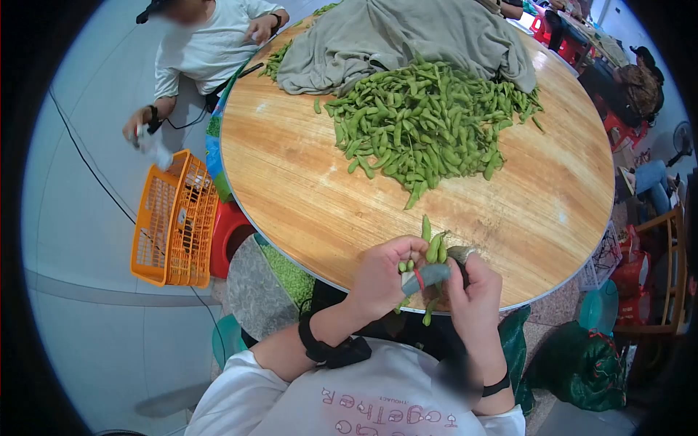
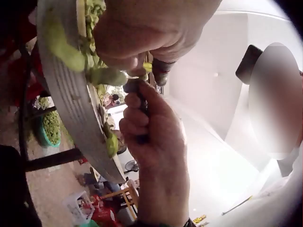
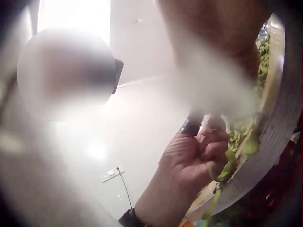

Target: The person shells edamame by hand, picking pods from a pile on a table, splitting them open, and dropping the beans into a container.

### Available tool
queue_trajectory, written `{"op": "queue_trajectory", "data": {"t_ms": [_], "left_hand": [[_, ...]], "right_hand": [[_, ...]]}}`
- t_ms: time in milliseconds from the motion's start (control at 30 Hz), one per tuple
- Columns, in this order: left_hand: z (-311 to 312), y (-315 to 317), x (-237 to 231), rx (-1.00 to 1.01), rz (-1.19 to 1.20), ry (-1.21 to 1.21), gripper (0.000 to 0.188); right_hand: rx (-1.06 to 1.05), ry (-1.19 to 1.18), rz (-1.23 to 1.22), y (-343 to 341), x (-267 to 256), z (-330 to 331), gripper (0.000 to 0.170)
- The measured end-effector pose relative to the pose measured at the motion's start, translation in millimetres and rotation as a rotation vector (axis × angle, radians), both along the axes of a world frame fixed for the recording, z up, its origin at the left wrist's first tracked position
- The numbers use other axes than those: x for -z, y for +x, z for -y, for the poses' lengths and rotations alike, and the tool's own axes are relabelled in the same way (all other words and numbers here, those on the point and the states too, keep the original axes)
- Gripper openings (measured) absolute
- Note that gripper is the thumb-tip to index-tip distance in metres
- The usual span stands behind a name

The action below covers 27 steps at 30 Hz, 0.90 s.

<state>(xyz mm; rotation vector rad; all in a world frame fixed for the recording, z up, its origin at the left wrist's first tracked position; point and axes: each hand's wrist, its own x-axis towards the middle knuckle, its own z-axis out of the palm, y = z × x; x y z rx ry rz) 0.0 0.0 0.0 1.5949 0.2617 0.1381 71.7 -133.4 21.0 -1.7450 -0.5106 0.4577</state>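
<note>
In front of me at the table's near edge, my left hand [image 1: 382,272] holds several green edamame pods [image 1: 434,249] in its curled fingers. Its thumb wears a grey-green cover [image 1: 430,275] with a red band. My right hand [image 1: 476,294] meets it from the right, its thumb and curled fingers pinching at the same pods; a dark cover [image 1: 459,254] sits on one digit. The left wrist view has the right hand [image 2: 154,127] with curled fingers, close to a pod [image 2: 108,75] between the hands. Blur covers part of the right wrist view, where the left hand [image 3: 194,158] appears curled.
A large pod heap [image 1: 429,123] lies mid-table, partly beneath a grey cloth [image 1: 407,40]. The round wooden table [image 1: 283,167] curves around it. Left stand an orange crate [image 1: 156,225] and red stool [image 1: 229,232]. Another person [image 1: 207,54] is at the far left; a green sack [image 1: 578,367] lies right.
</note>
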Motion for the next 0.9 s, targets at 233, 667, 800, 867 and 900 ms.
{"op": "queue_trajectory", "data": {"t_ms": [233,667,800,867,900], "left_hand": [[-1.4,3.4,-7.0,-0.163,-0.049,-0.595,0.025],[-15.0,1.9,-4.4,-0.080,-0.081,-1.051,0.013],[-16.1,-0.8,-2.8,-0.016,-0.049,-1.101,0.014],[-23.9,-3.6,-5.3,0.069,-0.073,-1.136,0.021],[-25.8,-3.5,-7.5,0.068,-0.069,-1.138,0.021]], "right_hand": [[0.059,-0.114,0.346,-4.3,-7.6,-12.0,0.009],[0.006,0.122,0.010,12.0,-1.6,-5.4,0.011],[-0.206,0.093,-0.030,12.4,5.3,-1.6,0.012],[-0.116,0.135,-0.134,11.1,5.1,-2.5,0.011],[-0.119,0.133,-0.132,14.0,4.0,-0.3,0.011]]}}
